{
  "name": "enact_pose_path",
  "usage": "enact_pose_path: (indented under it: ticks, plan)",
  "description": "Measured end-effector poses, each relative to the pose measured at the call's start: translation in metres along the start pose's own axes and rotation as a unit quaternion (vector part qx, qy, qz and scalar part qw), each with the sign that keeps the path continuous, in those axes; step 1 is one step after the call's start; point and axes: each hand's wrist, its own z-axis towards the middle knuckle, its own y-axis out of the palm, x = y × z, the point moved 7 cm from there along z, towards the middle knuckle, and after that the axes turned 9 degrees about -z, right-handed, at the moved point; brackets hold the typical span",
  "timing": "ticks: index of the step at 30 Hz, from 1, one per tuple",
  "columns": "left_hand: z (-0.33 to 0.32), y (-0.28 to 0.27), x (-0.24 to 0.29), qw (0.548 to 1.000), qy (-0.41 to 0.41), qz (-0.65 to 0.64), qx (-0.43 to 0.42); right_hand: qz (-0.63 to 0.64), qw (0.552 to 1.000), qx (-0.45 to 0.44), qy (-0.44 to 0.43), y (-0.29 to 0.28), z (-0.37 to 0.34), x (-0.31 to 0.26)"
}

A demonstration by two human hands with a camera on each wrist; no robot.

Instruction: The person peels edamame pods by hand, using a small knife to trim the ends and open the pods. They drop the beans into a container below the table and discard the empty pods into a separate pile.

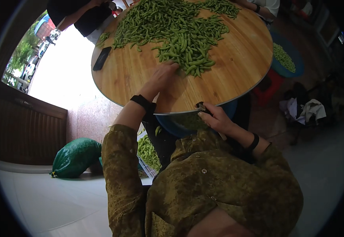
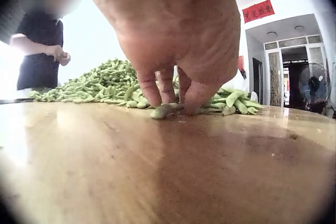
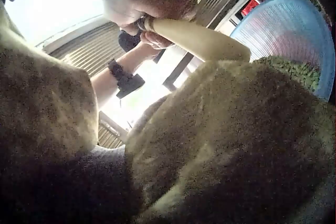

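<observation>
My left hand [image 1: 164,77] reaches over the round wooden table [image 1: 235,67] to the near edge of a heap of green soybean pods [image 1: 172,29]. Its bent fingers and thumb pinch a pod [image 2: 164,110] low over the tabletop, in the left wrist view. At the table's near rim, my right hand [image 1: 219,119] grips a tool with a smooth pale handle [image 3: 197,37]. The tool's dark front end [image 1: 199,106] shows by the thumb; its kind cannot be made out.
A blue basin [image 1: 232,107] sits beneath the near rim. A dark phone [image 1: 102,58] lies at the table's left. Below stand a white crate [image 1: 146,168] of pods and a green sack [image 1: 77,157]. Another basin [image 1: 298,59] holds shelled beans. Two people stand across the table.
</observation>
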Motion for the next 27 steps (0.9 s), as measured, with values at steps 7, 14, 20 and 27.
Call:
enact_pose_path:
  ticks: [7, 14, 20, 27]
  plan:
    - [-0.015, -0.01, -0.034, 0.948, -0.177, -0.238, 0.117, 0.164, 0.982, -0.03, 0.091, -0.006, -0.002, 0.004]
    - [-0.017, -0.049, 0.046, 0.979, -0.036, -0.11, 0.169, 0.243, 0.969, -0.001, 0.054, -0.017, 0.015, -0.012]
    - [-0.041, -0.008, 0.071, 0.84, -0.228, -0.486, 0.082, 0.368, 0.927, 0.007, 0.071, -0.015, 0.023, -0.023]
    - [-0.061, 0.021, 0.095, 0.775, -0.228, -0.589, -0.005, 0.425, 0.9, -0.066, 0.069, -0.006, 0.014, -0.023]
